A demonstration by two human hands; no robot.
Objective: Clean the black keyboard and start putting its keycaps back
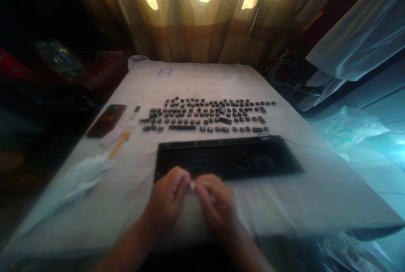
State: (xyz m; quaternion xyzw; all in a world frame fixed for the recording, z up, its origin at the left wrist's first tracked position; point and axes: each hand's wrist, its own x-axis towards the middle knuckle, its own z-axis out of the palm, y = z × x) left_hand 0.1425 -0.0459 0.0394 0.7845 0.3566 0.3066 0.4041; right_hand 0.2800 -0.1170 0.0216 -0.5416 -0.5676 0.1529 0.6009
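Note:
Both my hands meet near the front edge of a white-covered table. My left hand and my right hand are closed, pinching a tiny white object between their fingertips; I cannot make out what it is. Just beyond them lies a black keyboard frame with its keys taken off. Several loose black keycaps lie in rows behind the frame.
A dark phone lies at the left, with a pale pink eraser-like block, a yellow stick and a crumpled white cloth nearby. A thin cable runs right from the keyboard. Curtains hang behind; plastic sheeting lies right.

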